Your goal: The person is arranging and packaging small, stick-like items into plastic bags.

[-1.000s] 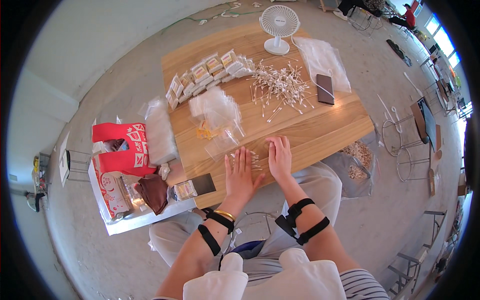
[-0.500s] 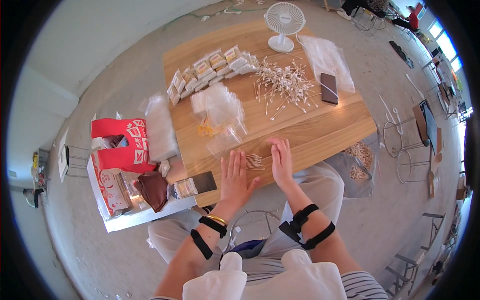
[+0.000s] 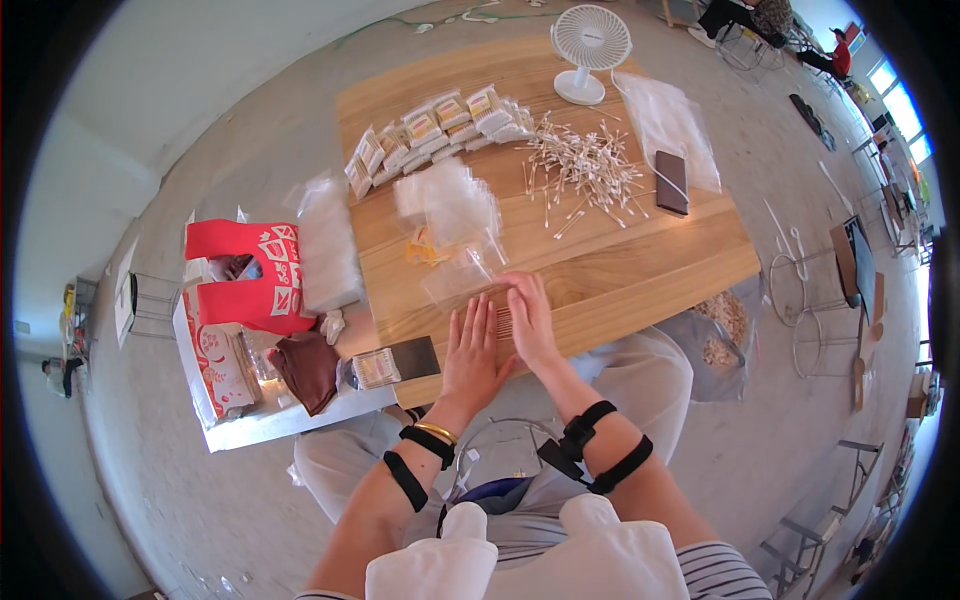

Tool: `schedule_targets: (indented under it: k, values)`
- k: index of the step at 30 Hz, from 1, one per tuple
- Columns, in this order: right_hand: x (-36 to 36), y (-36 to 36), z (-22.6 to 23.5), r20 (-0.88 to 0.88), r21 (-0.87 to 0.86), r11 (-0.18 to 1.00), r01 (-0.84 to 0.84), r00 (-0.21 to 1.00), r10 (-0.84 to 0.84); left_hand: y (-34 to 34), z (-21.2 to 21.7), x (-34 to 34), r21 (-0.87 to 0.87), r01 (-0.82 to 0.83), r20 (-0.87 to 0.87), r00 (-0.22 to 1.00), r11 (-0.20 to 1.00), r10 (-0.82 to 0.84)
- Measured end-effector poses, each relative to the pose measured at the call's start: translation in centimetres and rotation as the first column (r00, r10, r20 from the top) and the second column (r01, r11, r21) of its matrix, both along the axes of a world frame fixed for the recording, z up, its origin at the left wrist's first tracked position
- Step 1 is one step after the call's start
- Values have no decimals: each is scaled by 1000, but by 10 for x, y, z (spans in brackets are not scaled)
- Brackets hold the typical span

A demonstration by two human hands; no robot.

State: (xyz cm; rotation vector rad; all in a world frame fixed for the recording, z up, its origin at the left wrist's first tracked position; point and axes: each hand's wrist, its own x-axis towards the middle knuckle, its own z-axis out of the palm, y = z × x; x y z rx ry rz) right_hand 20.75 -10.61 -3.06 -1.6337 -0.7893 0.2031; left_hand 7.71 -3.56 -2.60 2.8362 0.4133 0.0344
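A square wooden worktop [image 3: 640,265] stands on a grey concrete floor [image 3: 200,120], with metal stools off at three o'clock and bright windows far out at one o'clock. At the near edge both hands lie flat, palms down and fingers straight and close together: the left hand [image 3: 472,352] at six o'clock, the right hand [image 3: 530,322] just beside it, and between them a small bundle of cotton swabs [image 3: 503,322] lies on the wood, touched by the fingers of both. Just beyond the fingertips sits a clear plastic bag [image 3: 455,280] with more loose bags [image 3: 447,205] heaped behind it toward eleven o'clock; what they hold cannot be told. At nine o'clock a red and white paper bag [image 3: 245,278] stands open on a low white side table [image 3: 290,425], a brown pouch [image 3: 305,368] beside it. Farther out, a scattered pile of swabs [image 3: 585,168] lies at one o'clock with a dark phone [image 3: 671,182] to its right, a row of filled small packets [image 3: 435,132] runs along at eleven o'clock, and a white desk fan [image 3: 590,45] stands at the far edge. Compared with half a second ago, the hands rest at the same spot on the near edge.
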Motion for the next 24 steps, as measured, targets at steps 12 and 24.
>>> schedule_targets:
  k: [12, 24]
  values:
    - [139, -32, 9, 603, -400, 860, 316, 798, -13, -1, 7, -3, 35, 28, 1, 1000, 999, -28]
    - [43, 1, 7, 271, -453, 876, -166, 910, 313, 1, 5, -5, 13, 41, 44, 998, 999, -42]
